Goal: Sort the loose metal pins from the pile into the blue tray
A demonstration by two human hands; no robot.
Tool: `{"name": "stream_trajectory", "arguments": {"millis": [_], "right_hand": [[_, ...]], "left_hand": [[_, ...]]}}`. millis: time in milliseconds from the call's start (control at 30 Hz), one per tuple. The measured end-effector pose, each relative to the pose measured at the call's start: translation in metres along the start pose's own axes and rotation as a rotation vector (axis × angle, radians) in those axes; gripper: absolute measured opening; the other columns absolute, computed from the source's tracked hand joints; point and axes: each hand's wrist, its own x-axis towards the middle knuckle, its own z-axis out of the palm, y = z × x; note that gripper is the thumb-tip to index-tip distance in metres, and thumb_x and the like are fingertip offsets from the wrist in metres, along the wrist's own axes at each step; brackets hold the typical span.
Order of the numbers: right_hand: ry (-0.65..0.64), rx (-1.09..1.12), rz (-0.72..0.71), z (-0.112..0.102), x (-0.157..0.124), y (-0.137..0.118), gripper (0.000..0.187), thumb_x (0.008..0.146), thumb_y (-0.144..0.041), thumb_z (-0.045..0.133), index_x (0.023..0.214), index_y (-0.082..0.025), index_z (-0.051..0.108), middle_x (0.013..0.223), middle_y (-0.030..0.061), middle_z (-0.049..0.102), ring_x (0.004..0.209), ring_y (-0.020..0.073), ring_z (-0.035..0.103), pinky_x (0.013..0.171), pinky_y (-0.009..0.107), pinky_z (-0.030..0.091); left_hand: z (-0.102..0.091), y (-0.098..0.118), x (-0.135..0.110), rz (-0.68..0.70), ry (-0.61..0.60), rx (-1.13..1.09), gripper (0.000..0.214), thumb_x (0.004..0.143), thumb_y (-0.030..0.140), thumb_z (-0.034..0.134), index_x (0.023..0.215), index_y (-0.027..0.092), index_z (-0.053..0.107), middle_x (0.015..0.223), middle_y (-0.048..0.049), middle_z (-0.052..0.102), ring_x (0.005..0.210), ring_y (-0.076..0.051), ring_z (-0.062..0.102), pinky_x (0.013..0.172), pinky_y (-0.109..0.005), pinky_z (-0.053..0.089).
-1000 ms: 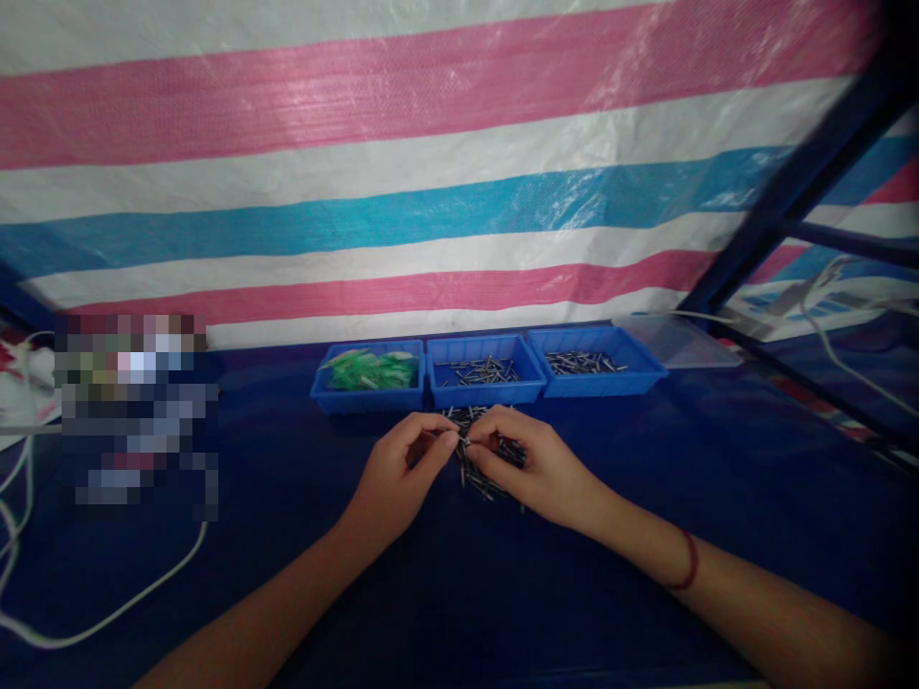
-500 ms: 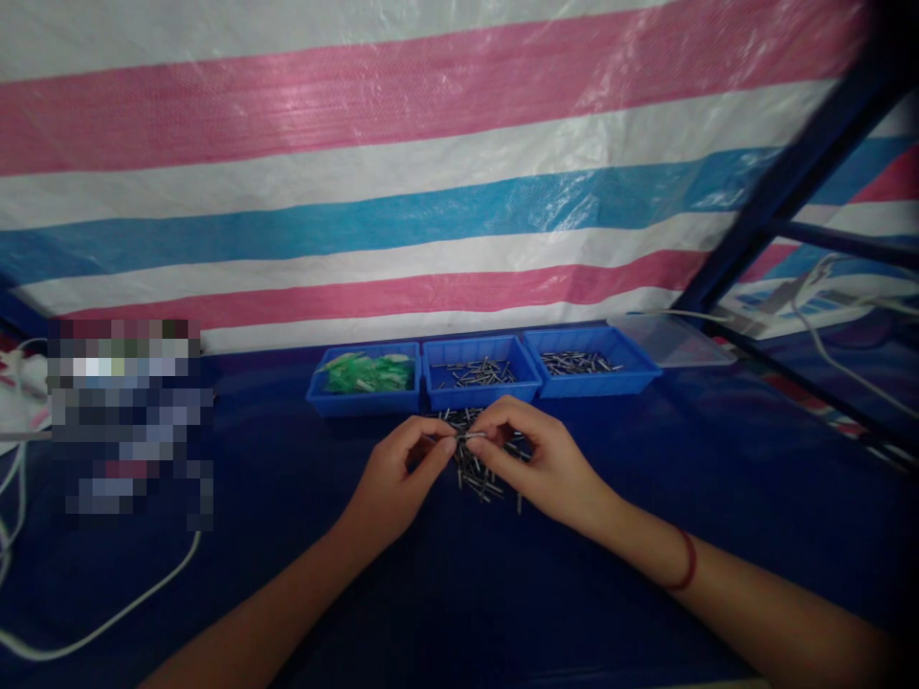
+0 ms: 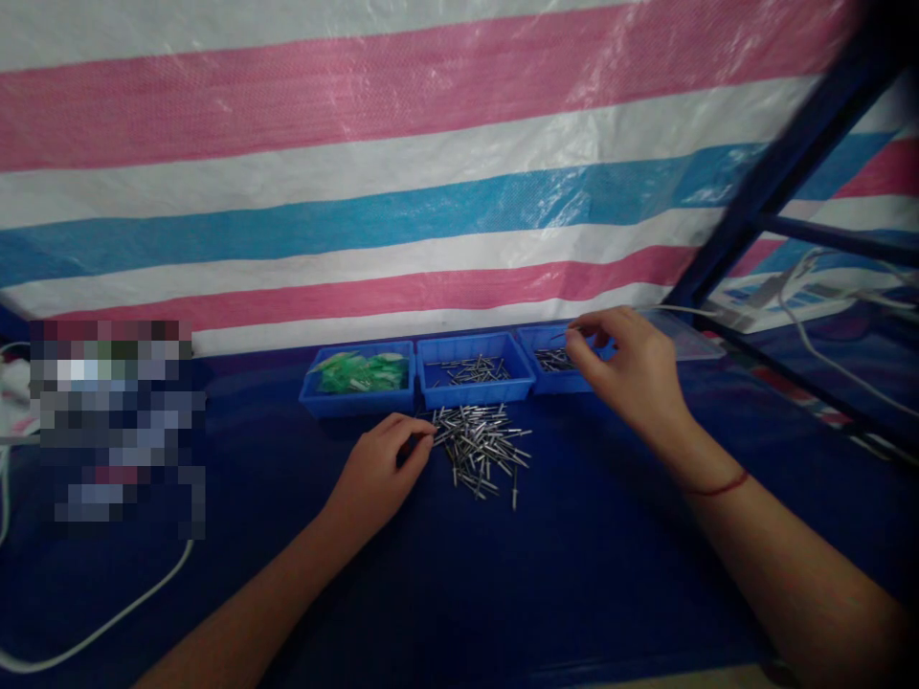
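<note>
"Where is the thin pin (image 3: 558, 336) held?"

"It is pinched in the right grip (image 3: 636, 364), over the right blue bin (image 3: 564, 384). Its long side is turned sideways, its free tip pointed left."

"And the left grip (image 3: 380, 464)?"

"It is set at the metal pile's (image 3: 481, 445) edge on the desk (image 3: 459, 593); whether anything is pinched cannot be told."

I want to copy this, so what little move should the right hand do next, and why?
Probably the right hand should lower and release its thin metal pin into the rightmost blue bin, because it pinches the pin at that bin, where similar pins lie.
</note>
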Motion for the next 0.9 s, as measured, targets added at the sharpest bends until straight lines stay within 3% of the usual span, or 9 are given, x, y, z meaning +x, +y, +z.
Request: {"name": "stream_trajectory", "arguments": {"millis": [100,200,600,767,900], "right_hand": [[-0.087,-0.227,0.006,0.003,0.002,0.022,0.020,0.082,-0.027,0.055,0.091,-0.014,0.066,0.090,0.0131,0.064,0.084,0.0266,0.057,0.071,0.037,0.042],[-0.151,-0.265,-0.008,0.010,-0.002,0.019,0.023,0.082,-0.031,0.055,0.095,-0.015,0.067,0.096,0.0141,0.064,0.091,0.0292,0.056,0.073,0.038,0.040],[-0.350,0.179,-0.308,0.021,-0.032,-0.055,0.016,0.084,-0.026,0.055,0.093,-0.020,0.067,0.095,0.0084,0.065,0.091,0.0253,0.053,0.080,0.043,0.039],[-0.440,0.291,-0.320,0.030,-0.044,-0.068,0.012,0.084,-0.022,0.056,0.089,-0.020,0.066,0.092,0.0070,0.066,0.089,0.0234,0.055,0.080,0.041,0.041],[-0.442,0.472,-0.243,0.030,-0.048,-0.078,0.012,0.084,-0.023,0.058,0.094,-0.019,0.064,0.091,0.0064,0.068,0.086,0.0209,0.058,0.080,0.038,0.044]], "left_hand": [[0.003,-0.007,0.001,0.025,-0.035,0.117,0.023,0.090,0.025,0.048,0.106,0.021,0.064,0.101,-0.0054,0.063,0.093,-0.019,0.060,0.081,-0.030,0.046],[0.006,-0.010,0.001,0.056,-0.071,0.213,0.027,0.090,0.030,0.049,0.112,0.021,0.063,0.105,-0.0070,0.061,0.096,-0.021,0.059,0.084,-0.033,0.045],[0.009,-0.004,-0.001,0.087,-0.118,0.365,0.021,0.093,0.028,0.046,0.099,0.020,0.064,0.102,-0.0057,0.062,0.093,-0.020,0.058,0.076,-0.032,0.040],[0.009,-0.005,-0.002,0.060,-0.089,0.344,0.021,0.094,0.025,0.042,0.096,0.019,0.062,0.097,-0.0049,0.062,0.088,-0.020,0.058,0.074,-0.032,0.039],[0.009,0.001,-0.003,0.028,-0.024,0.087,0.020,0.095,0.025,0.040,0.095,0.018,0.059,0.094,-0.0044,0.062,0.087,-0.018,0.058,0.076,-0.029,0.040]]}}
